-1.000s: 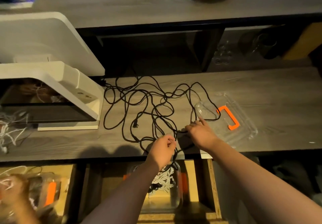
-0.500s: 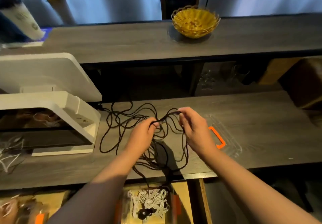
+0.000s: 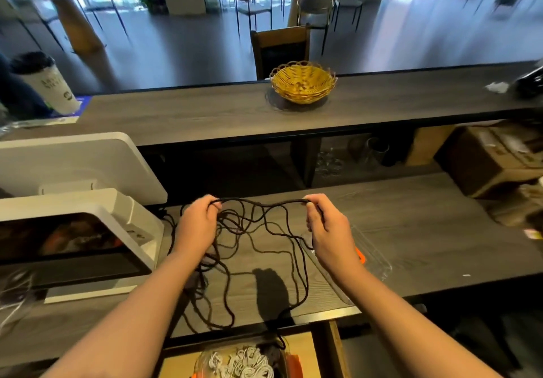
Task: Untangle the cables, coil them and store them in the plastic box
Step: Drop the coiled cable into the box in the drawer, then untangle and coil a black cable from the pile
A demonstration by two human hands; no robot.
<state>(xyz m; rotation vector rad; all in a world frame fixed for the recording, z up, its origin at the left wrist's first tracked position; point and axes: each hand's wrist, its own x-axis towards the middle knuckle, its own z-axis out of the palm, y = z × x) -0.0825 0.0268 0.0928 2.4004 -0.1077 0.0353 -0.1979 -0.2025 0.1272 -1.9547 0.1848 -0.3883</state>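
Note:
A long black cable (image 3: 266,232) hangs in tangled loops over the grey lower counter (image 3: 426,236). My left hand (image 3: 198,224) and my right hand (image 3: 330,230) are both raised above the counter, each pinching the cable, with one strand stretched nearly level between them. Loose loops droop from both hands down to the counter, and one end trails over the front edge. A clear plastic lid with an orange handle (image 3: 373,255) lies on the counter, partly hidden by my right hand. Below, in an open drawer, a clear plastic box (image 3: 244,363) holds white cables.
A white point-of-sale terminal (image 3: 73,222) stands at the left of the counter. On the upper counter sit a yellow wicker basket (image 3: 303,83) and a paper cup (image 3: 47,83). Glasses stand under the shelf. Cardboard boxes (image 3: 496,160) are at the right.
Both hands lifted the black cable off the counter and moved apart, stretching a strand between them. The view tilted up, showing the upper counter and the room beyond.

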